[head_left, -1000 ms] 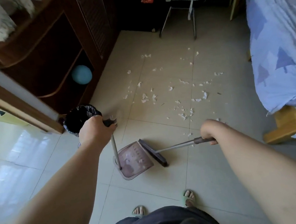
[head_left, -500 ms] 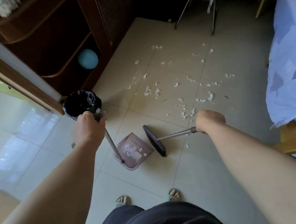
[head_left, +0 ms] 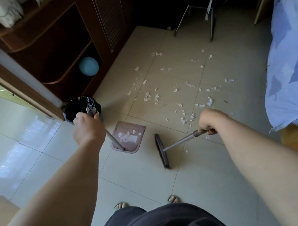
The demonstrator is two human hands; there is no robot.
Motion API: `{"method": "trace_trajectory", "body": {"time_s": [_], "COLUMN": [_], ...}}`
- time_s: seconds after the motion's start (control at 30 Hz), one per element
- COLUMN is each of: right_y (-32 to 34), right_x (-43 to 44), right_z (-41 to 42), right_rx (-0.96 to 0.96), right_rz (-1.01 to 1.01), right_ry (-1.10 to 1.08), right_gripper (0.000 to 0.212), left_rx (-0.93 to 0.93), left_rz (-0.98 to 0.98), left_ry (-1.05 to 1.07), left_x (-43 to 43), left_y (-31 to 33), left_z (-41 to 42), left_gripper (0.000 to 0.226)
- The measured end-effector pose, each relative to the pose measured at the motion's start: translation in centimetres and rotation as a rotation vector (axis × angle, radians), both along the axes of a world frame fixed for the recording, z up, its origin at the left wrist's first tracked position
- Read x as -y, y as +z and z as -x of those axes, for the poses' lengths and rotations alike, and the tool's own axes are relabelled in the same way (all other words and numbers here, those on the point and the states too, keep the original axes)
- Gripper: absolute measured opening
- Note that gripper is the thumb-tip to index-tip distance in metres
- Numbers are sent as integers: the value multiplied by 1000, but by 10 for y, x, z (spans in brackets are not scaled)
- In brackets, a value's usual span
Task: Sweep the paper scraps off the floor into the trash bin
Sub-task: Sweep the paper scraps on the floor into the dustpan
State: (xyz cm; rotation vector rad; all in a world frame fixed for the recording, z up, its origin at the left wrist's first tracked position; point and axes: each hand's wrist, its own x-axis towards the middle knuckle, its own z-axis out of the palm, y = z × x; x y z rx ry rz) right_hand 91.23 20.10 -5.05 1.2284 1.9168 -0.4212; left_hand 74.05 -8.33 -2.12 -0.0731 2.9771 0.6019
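Grey metal is filling both our hands: our left hand [head_left: 87, 128] is gripping the upright pole of the pink dustpan [head_left: 129, 137], and our right hand [head_left: 209, 122] is curling round the broom handle [head_left: 182, 140]. The dustpan is sitting flat on the tiled floor [head_left: 143, 180], holding some white scraps. The dark broom head [head_left: 161, 151] is resting near it, not touching. More paper scraps [head_left: 181, 108] are lying scattered beyond, toward the bed [head_left: 292, 56]. The black-lined trash bin [head_left: 79, 108] is standing just behind our left hand, beside a wooden cabinet [head_left: 55, 39] holding a blue ball [head_left: 88, 66].
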Motion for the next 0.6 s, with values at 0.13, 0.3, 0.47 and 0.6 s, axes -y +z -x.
{"method": "trace_trajectory", "body": {"time_s": [0.13,0.3,0.47,0.6], "right_y": [8,10,-11,-27], "right_x": [5,34,69,67], "right_z": [-2,0,-2,-13], "right_rx": [-37,-88,-85,-134], "right_rz": [10,32,22,-73], "right_ry": [67,140,191,155], "right_gripper": [25,31,45,45], "left_rx": [-4,-8,5,14], "left_rz": [-72,-96,-132,-148], "left_ry": [-57,-71,9,72], "left_x": [-11,-12,-4,1], "left_y": [0,-2,-12,-17], "left_z": [-12,-20,-23,-29], "left_gripper": [44,44,42,42]}}
